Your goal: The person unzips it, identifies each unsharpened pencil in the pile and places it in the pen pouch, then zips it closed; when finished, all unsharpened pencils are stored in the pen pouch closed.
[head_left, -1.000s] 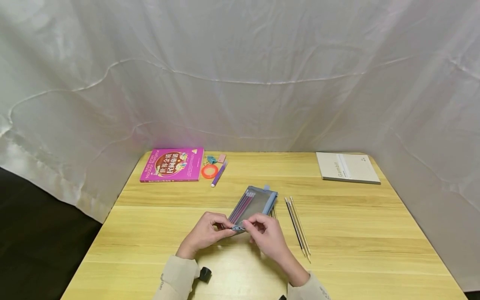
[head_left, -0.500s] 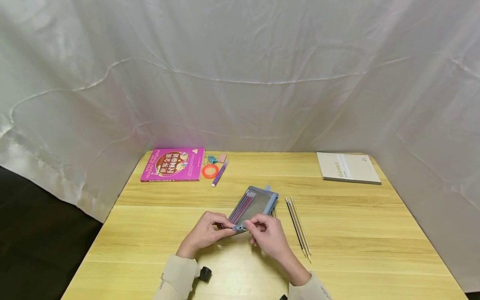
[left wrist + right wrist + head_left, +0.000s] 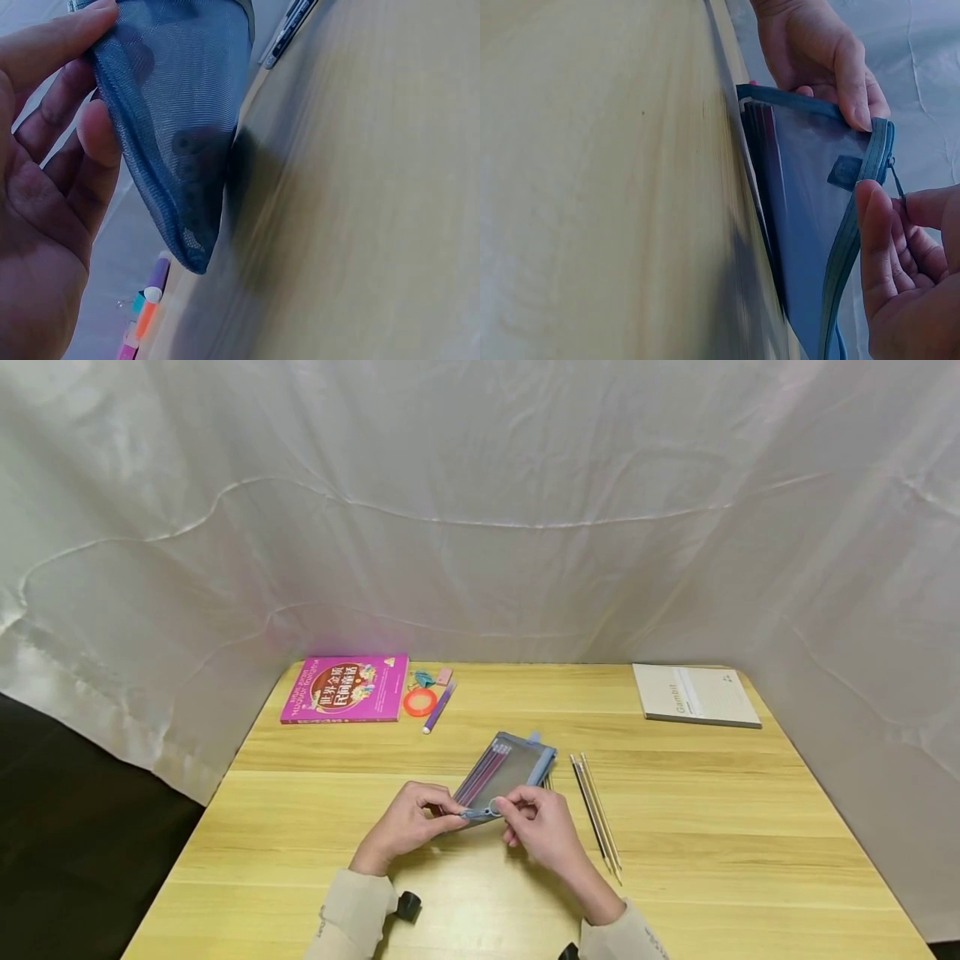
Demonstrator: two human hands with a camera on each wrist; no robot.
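A grey-blue mesh pencil case (image 3: pixel 517 772) with a zip lies at mid-table, its near end raised. Through its mesh show several dark and reddish pencils (image 3: pixel 483 774). My left hand (image 3: pixel 408 818) pinches the zipped edge at the near left corner between thumb and index finger. Beside it, my right hand (image 3: pixel 543 827) pinches the ring of the zip pull. In the right wrist view the zip slider and its pull (image 3: pixel 897 176) sit near the left thumb, with the right fingers at the pull's end. The left wrist view shows the case's mesh end hanging below the left fingertips.
Several loose pencils (image 3: pixel 601 814) lie to the case's right. Light pencil ends peek out by its right edge. At the back left are a pink book (image 3: pixel 382 693), an orange tape roll (image 3: pixel 409 712), a purple marker (image 3: pixel 438 707) and an eraser (image 3: pixel 444 676). A notebook (image 3: pixel 720 697) lies back right.
My right hand has shifted slightly right with the zip pull, and the ring shows more plainly between the hands. My left hand has barely moved.
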